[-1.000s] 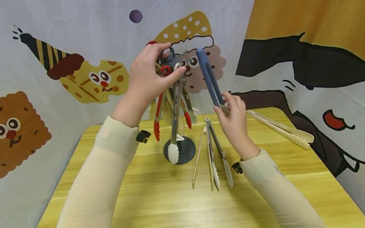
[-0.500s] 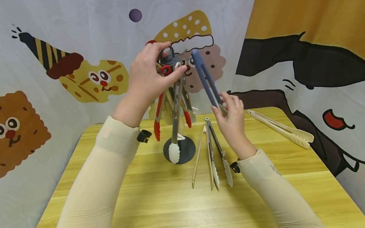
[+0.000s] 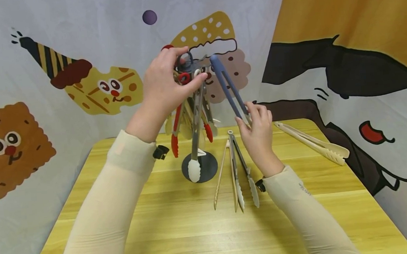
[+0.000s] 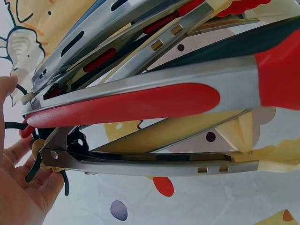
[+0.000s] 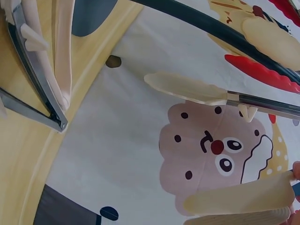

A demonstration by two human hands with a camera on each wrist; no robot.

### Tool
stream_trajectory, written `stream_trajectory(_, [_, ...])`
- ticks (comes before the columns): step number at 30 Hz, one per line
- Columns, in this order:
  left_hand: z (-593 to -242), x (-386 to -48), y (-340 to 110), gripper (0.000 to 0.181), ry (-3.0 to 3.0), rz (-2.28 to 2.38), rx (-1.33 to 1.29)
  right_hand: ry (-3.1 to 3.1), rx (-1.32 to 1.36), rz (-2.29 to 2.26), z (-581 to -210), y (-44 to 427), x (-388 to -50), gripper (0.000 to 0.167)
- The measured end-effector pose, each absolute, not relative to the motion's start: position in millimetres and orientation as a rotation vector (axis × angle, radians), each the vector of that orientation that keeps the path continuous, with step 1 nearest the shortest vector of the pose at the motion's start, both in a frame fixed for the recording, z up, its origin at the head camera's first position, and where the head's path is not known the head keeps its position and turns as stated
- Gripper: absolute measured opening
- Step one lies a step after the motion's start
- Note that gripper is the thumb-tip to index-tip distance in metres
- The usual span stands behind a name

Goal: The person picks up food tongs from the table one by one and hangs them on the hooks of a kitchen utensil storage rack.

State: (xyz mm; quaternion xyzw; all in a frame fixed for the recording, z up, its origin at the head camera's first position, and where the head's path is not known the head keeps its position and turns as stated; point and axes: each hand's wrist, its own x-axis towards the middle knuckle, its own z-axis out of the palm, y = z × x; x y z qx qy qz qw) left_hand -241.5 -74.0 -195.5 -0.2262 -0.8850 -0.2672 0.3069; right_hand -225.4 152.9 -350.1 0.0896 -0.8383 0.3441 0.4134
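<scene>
My left hand [image 3: 165, 80] holds the top of a dark utensil stand [image 3: 209, 168], fingers at its ring and thumb spread along the front. Several tongs hang from its hooks, including white-tipped tongs [image 3: 194, 170] in front and red tongs [image 3: 175, 146], seen close up in the left wrist view. My right hand [image 3: 260, 138] pinches blue-handled tongs [image 3: 216, 64] low down, tilted with their hinge end up beside the stand's hooks. Their pale heads [image 5: 239, 199] show in the right wrist view. Whether the hinge end touches a hook is unclear.
On the wooden table [image 3: 183, 232], grey tongs [image 3: 253, 193] and slim beige tongs [image 3: 218, 189] lie right of the stand's base. Larger beige tongs [image 3: 331, 153] lie near the right edge. A printed cloth [image 3: 116, 22] hangs behind the table.
My right hand has moved slightly left, and the blue tongs' upper end has swung left toward the stand's hooks. My left hand stays on the stand top.
</scene>
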Motion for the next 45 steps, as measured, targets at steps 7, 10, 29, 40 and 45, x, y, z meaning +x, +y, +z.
stream_trajectory(7, [-196, -240, -73, 0.072, -2.327, -0.698, -0.584, -2.092, 0.237, 0.764, -348, 152, -224, 0.04])
stream_trajectory(10, [-196, -240, -72, 0.072, -2.326, -0.688, -0.581, -2.097, 0.24, 0.749, -349, 152, -225, 0.04])
stream_trajectory(29, [-196, -239, -66, 0.073, -2.322, -0.654, -0.534, -2.061, 0.218, 0.71, -357, 145, -229, 0.042])
stream_trajectory(40, [-196, -237, -63, 0.072, -2.32, -0.638, -0.491, -2.076, 0.188, 0.709, -359, 138, -234, 0.042])
stream_trajectory(45, [-195, -236, -61, 0.072, -2.332, -0.638, -0.458, -2.087, 0.179, 0.713, -358, 136, -238, 0.042])
